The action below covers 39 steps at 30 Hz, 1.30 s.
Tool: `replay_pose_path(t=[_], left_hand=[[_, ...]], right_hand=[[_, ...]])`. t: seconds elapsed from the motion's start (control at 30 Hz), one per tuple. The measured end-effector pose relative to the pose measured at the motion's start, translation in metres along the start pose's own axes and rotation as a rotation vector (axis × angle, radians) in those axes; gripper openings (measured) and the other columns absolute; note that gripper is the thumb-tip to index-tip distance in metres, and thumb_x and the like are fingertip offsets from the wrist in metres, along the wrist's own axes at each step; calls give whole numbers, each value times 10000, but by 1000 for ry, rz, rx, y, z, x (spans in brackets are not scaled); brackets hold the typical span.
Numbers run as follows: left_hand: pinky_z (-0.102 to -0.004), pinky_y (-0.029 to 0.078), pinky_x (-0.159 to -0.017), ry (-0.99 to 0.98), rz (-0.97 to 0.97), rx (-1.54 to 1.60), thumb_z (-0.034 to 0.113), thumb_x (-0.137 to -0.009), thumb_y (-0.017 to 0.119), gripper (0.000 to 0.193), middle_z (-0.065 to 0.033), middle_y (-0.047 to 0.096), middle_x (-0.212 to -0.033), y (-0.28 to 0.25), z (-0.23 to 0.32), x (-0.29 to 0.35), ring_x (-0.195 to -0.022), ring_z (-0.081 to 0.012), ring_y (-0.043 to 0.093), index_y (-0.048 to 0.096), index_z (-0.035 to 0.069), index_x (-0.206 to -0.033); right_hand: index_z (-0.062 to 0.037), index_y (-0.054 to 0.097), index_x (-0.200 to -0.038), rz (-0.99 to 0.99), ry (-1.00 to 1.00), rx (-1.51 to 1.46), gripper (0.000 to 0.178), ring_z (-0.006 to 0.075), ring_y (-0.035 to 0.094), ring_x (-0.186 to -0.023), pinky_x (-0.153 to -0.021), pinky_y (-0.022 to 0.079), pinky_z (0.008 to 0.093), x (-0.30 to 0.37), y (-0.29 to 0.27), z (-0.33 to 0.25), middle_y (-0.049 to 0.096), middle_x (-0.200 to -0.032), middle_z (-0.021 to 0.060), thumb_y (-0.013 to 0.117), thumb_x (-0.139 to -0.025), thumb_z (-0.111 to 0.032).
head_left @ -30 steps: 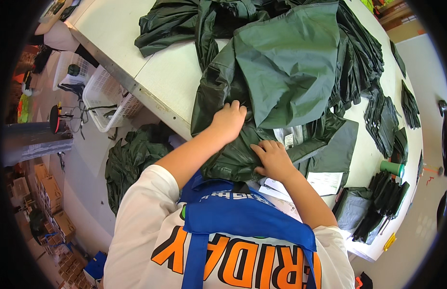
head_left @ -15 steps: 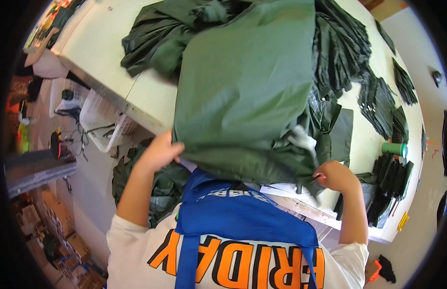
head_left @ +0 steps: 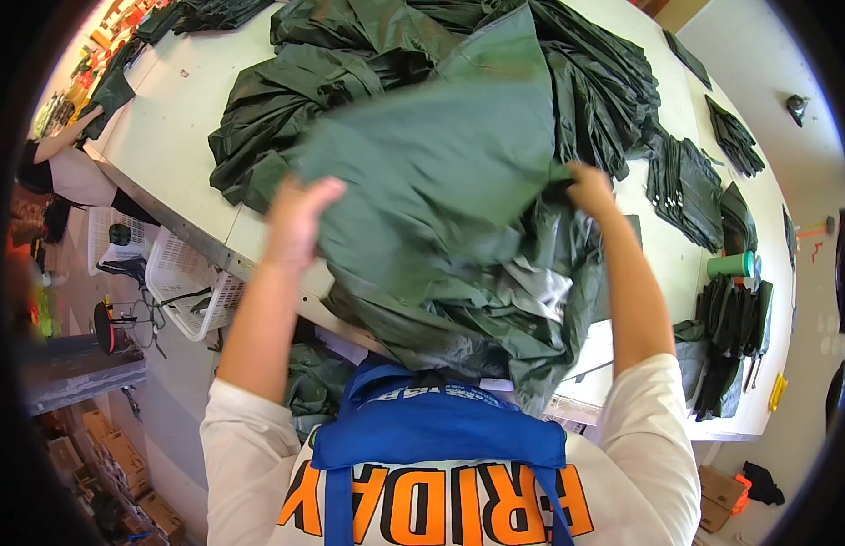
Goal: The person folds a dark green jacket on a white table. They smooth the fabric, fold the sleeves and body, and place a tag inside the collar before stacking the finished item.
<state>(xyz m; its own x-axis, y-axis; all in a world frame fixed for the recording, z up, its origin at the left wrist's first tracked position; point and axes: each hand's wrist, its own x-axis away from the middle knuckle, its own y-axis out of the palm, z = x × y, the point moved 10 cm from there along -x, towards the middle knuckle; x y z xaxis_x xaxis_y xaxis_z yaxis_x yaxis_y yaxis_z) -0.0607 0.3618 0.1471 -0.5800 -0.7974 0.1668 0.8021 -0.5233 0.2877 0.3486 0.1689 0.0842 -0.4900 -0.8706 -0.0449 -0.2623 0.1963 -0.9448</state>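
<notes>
A large sheet-like piece of dark green waterproof fabric (head_left: 441,173) spreads in front of me over the table, its near part crumpled and hanging toward my apron, with a grey-white patch showing in its folds. My right hand (head_left: 589,193) is closed on its right edge, fingers pinched together. At the left edge, my left hand (head_left: 300,218) is smeared by motion; its thumb sticks out to the right, and whether its fingers grip the fabric is unclear. Behind the piece lies a heap of similar dark green fabric (head_left: 286,105).
Folded dark green bundles (head_left: 686,191) lie along the right of the white table (head_left: 181,118), near a green cylindrical container (head_left: 732,265). White plastic baskets (head_left: 181,273) stand left of the table edge. A co-worker's arm (head_left: 63,141) reaches in at far left.
Both hands have moved away from me over the table, the right one also leftward. The fabric's far part has folded and slanted, and its near part has bunched up.
</notes>
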Motion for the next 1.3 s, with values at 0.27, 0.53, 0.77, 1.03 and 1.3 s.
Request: replay_pose_path(t=[0.27, 0.53, 0.77, 1.03, 1.3], left_hand=[[-458, 459, -970, 605, 468, 44, 44, -848, 615, 433, -170, 547, -1257, -181, 153, 133, -1107, -303, 564, 502, -29, -1259], [-182, 323, -504, -19, 307, -277, 174, -840, 715, 233, 51, 604, -965, -159, 38, -54, -630, -28, 474, 604, 105, -1032], [-237, 501, -741, 72, 470, -250, -25, -883, 547, 469, -86, 559, -1253, -148, -35, 10, -947, -137, 601, 500, 74, -1338], [-302, 424, -964, 226, 351, -183, -108, -818, 528, 607, -101, 423, -1403, -114, 3, 36, -1158, -218, 502, 429, 74, -1389], [-197, 351, -545, 56, 699, -106, 19, -844, 644, 363, -3, 579, -997, -221, -40, 87, -778, -63, 509, 576, 52, -1200]], right_hand=[[-26, 606, -1154, 489, 140, -186, 454, 206, 598, -1018, -883, 456, 314, 93, -305, 87, 629, -1100, 155, 430, -739, 30], [-36, 542, -1213, 473, 132, -337, 389, 202, 586, -908, -783, 472, 368, 59, -231, 140, 639, -1072, 100, 575, -847, -166], [-13, 674, -926, -271, 994, 317, 237, 377, 603, -1022, -863, 489, 442, 352, 5, 248, 641, -1026, 236, 485, -792, -66], [-57, 461, -1272, 6, 847, 361, 425, 372, 564, -1089, -911, 458, 438, 383, 23, 198, 576, -1202, 214, 461, -849, -20], [-37, 407, -1310, -94, 473, 355, 533, 411, 532, -1095, -926, 419, 472, 379, 34, 209, 563, -1192, 243, 444, -787, 59]])
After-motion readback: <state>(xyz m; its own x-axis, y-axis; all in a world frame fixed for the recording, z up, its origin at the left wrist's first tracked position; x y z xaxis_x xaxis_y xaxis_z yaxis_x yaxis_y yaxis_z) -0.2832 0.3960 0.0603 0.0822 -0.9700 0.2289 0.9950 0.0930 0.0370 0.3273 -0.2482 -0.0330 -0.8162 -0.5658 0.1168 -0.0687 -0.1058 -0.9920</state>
